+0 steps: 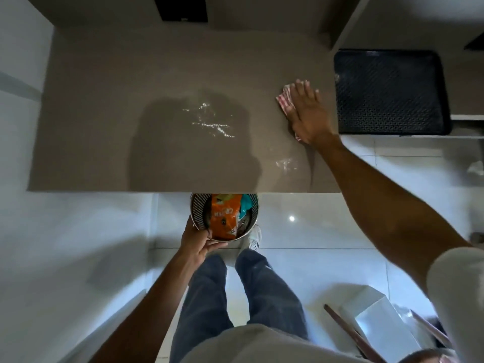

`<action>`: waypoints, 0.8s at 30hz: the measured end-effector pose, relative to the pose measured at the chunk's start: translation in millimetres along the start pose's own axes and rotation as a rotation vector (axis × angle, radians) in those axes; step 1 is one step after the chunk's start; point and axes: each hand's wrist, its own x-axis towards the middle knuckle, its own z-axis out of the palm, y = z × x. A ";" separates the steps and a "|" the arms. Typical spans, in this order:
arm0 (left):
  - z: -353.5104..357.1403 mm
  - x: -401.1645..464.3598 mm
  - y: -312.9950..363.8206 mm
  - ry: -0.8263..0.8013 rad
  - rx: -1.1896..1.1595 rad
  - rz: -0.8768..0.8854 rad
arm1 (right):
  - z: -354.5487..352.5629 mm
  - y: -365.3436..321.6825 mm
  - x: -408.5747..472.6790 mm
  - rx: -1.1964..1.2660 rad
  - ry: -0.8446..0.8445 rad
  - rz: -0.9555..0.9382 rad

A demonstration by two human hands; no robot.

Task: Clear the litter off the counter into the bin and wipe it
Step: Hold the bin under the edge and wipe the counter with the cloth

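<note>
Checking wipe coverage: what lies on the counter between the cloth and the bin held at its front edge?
Nothing: in the head view, only bare counter with wet glare separates cloth and bin.

Partly legible letters "CR" on the orange wrapper (225, 216) in the bin (197, 205)

Counter (104, 100): smooth, semi-glossy beige surface, wet-looking streaks catch light near middle. Cloth (284, 96): woven fabric, pink-white check, matt. Bin (197, 205): perforated metal mesh wall, shiny metal rim. Wrapper (224, 218) in bin: glossy orange plastic film, crinkled. Tray (390, 93): black plastic, perforated, dull sheen. Floor (327, 226): large white tiles, highly glossy, reflect lamp. Trousers (267, 292): dark blue denim, matt.
</note>
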 end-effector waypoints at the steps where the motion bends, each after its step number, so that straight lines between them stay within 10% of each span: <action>1: -0.5 -0.7 3.7 -0.006 0.001 -0.003 | 2.1 0.2 -9.0 -0.010 0.013 0.023; 14: -21.4 -11.9 23.8 0.016 -0.095 -0.025 | 51.8 -136.5 -97.1 0.156 0.099 0.844; 24: -36.3 -3.6 28.5 -0.004 -0.088 -0.025 | 52.0 -207.5 14.2 0.089 0.102 0.496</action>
